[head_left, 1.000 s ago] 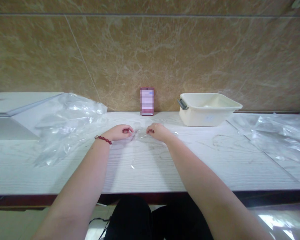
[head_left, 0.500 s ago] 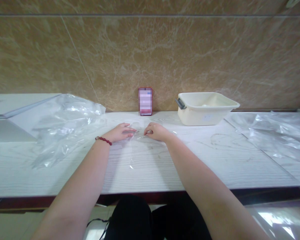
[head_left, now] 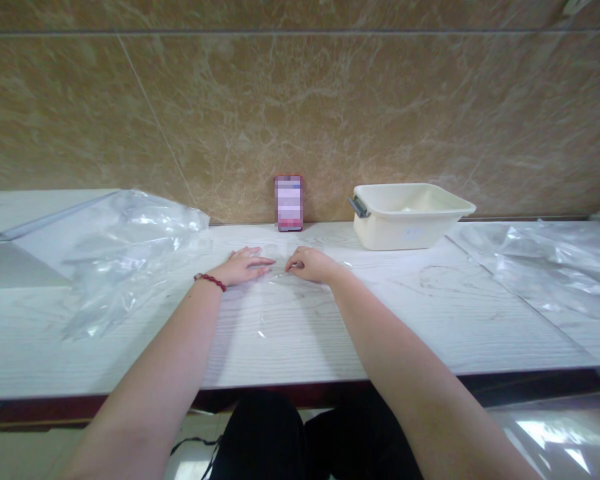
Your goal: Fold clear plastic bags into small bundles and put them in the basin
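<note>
A clear plastic bag [head_left: 300, 300] lies flat on the white wood-grain table between my arms; its outline is faint. My left hand [head_left: 245, 265], below a dark red bead bracelet [head_left: 210, 280], rests on the upper left of the bag with its fingers spread and stretched out. Just to its right, my right hand [head_left: 310, 265] has thumb and fingers pinched together at the bag's upper part. The pinch seems to be on the film of the bag, though the fingertips cover most of it.
A phone [head_left: 289, 203] leans on the marbled wall. Right of it stands a cream plastic bin [head_left: 400, 230] with a grey handle. Clear plastic bags lie in a pile [head_left: 130, 247] beside a white box [head_left: 25, 260] at left, and more plastic bags [head_left: 565, 260] lie at far right.
My right hand has shifted very slightly left, closer to my left hand. The left fingers are spread a little wider. The view has moved slightly.
</note>
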Available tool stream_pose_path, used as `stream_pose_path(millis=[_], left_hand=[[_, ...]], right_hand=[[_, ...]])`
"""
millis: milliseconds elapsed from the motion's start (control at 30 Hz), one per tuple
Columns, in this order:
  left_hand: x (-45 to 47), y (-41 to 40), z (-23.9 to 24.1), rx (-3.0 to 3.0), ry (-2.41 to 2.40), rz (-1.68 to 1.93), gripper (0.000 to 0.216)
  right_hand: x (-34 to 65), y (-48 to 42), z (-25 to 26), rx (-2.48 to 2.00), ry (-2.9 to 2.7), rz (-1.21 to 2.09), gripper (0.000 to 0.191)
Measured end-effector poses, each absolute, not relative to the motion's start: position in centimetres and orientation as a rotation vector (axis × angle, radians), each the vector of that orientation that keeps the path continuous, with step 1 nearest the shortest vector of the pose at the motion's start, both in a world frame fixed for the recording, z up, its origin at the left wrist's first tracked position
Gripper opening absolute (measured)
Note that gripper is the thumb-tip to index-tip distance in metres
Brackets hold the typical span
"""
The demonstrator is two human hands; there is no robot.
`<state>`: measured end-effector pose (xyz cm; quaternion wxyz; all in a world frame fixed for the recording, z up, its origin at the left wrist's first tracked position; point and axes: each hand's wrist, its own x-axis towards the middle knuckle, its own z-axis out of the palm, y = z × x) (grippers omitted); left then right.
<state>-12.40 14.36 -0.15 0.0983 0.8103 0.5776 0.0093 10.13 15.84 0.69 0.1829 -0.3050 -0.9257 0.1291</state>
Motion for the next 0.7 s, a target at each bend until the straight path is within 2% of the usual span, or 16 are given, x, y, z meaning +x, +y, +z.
stream_pose_path(millis=[267, 700], left_hand=[[-12.6, 14.1, 0.3, 2.372, 1.672, -0.02, 0.055], [-12.4, 14.0, 0.6, 2.367, 1.621, -0.1, 0.051]], right_hand=[[10.4, 16.1, 0.6, -0.904, -2.64, 0.348, 0.024], [10.8, 16.9, 0.3, -0.955, -2.675, 0.308, 0.025]])
